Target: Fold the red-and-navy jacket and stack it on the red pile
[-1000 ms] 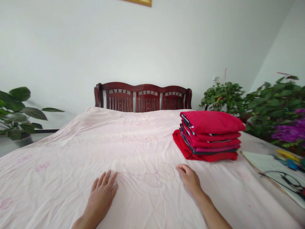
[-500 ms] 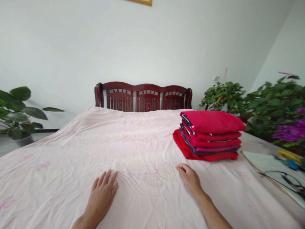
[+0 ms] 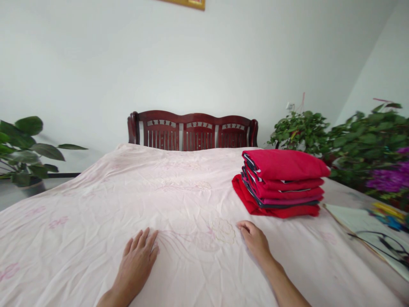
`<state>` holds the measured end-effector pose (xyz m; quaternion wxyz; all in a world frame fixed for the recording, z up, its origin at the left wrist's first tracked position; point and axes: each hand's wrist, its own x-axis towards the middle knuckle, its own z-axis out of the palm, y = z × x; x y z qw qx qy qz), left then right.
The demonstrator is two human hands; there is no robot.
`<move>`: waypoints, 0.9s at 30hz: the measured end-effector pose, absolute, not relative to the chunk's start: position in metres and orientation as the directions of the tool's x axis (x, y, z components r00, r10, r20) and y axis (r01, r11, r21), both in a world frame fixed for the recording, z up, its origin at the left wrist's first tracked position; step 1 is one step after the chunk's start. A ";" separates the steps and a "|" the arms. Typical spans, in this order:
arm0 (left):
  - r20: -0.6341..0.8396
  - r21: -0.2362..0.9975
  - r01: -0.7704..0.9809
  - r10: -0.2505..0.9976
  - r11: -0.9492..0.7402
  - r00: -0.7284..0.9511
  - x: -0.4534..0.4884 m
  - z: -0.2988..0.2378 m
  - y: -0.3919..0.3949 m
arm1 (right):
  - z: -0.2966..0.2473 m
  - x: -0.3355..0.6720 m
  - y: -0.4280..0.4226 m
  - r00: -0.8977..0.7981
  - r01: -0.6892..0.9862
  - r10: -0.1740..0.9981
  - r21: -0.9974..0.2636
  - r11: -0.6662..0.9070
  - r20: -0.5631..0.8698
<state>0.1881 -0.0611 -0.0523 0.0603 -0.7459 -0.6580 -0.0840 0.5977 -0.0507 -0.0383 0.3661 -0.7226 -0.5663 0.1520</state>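
My left hand (image 3: 136,261) lies flat on the pale pink bedsheet (image 3: 96,213), fingers stretched out and holding nothing. My right hand (image 3: 254,240) rests on the sheet too, fingers loosely extended and empty, a short way in front of a stack of folded red garments (image 3: 281,181). The stack sits on the right half of the bed, neat, with dark trim showing at the folded edges. Neither hand touches the stack.
A dark red wooden headboard (image 3: 191,130) stands at the far end against a white wall. Potted plants stand at the left (image 3: 22,155) and at the right (image 3: 335,136). A printed cloth (image 3: 367,230) lies at the bed's right edge.
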 end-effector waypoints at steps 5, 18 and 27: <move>0.218 0.018 0.991 0.968 -0.132 0.125 0.188 -0.054 -0.060 | -0.039 0.598 -0.051 0.310 0.696 0.930 -0.714 -0.079 0.199; 0.223 0.031 0.992 0.968 -0.124 0.114 0.188 -0.056 -0.060 | -0.039 0.599 -0.050 0.306 0.703 0.932 -0.706 -0.083 0.196; 0.210 0.028 0.991 0.970 -0.131 0.123 0.187 -0.054 -0.060 | -0.041 0.599 -0.050 0.313 0.702 0.927 -0.707 -0.080 0.206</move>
